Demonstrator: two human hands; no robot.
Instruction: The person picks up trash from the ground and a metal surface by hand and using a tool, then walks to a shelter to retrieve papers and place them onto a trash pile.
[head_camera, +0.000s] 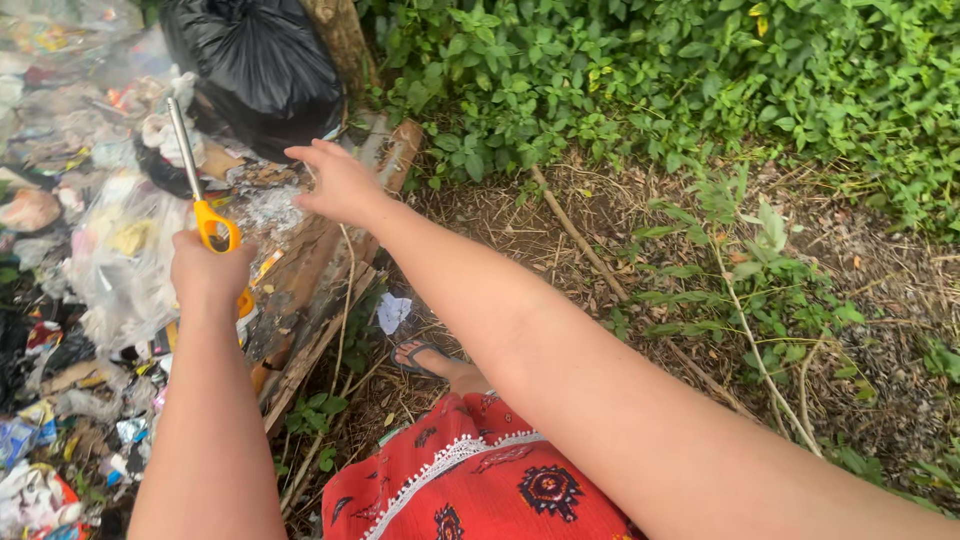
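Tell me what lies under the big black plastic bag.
Under the big black plastic bag lie crumpled wrappers, white scraps and weathered wooden planks. The ground beneath is covered by litter. The left hand holds orange-handled scissors nearby.

Bare ground (560, 215) under dry twigs, rubbish heap (90, 250), black bag (255, 60).

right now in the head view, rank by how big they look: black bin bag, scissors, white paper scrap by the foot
1. black bin bag, clearly the largest.
2. scissors, in the left hand; long and thin, partly hidden by it.
3. white paper scrap, smallest.
The bag lies farthest from the camera, so its lead is safe.
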